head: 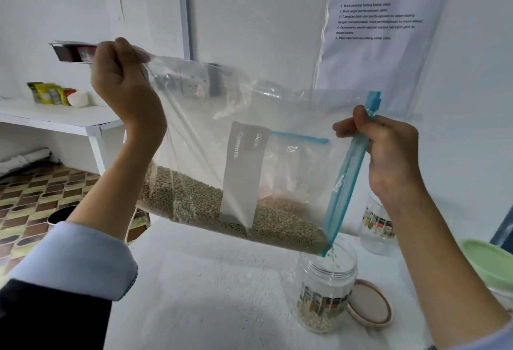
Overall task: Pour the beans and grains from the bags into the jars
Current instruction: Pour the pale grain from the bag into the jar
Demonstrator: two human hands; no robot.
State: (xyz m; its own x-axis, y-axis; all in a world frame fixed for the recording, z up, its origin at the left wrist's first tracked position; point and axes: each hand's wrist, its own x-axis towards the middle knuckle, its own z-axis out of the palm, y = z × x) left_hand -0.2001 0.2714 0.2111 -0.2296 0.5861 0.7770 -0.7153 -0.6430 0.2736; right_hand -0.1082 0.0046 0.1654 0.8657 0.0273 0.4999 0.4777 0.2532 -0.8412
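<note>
Clear zip bag (249,138) with blue seal strip, tilted above open jar (324,291) on desk (208,294); greenish-tan grains (200,202) pooled low, trickling from corner into jar. White panel reading "Date", "Contents". Left hand (125,83) pinching raised corner, right hand (388,152) gripping seal edge.

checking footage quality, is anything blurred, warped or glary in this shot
Head view: wide-angle warp bends the shelf and wall lines; the wall notice is too soft to read; the left hand is slightly smeared at its fingertips; the bag shows mild sheen; light is even, shadows faint.
</note>
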